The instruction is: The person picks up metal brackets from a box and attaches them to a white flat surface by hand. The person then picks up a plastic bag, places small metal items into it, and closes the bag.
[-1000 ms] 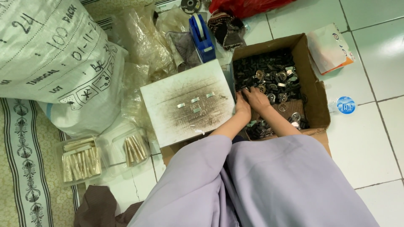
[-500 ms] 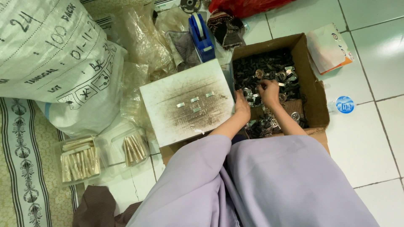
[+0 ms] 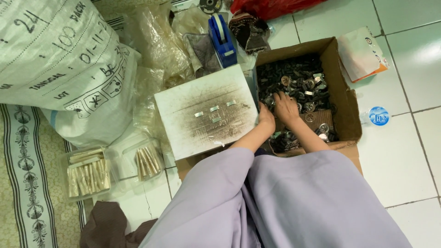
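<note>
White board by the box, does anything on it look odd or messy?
Yes. The white board is smeared with dark grime, heaviest around four small metal pieces lying loosely, not lined up. Both hands are in the cardboard box.

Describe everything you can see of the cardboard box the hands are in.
The cardboard box is brown, open-topped, flaps folded out, and sits on white floor tiles. It holds a heap of small dark parts mixed with shiny round metal pieces. Both the left hand and right hand reach in. A stained white board overlaps its left edge.
</note>
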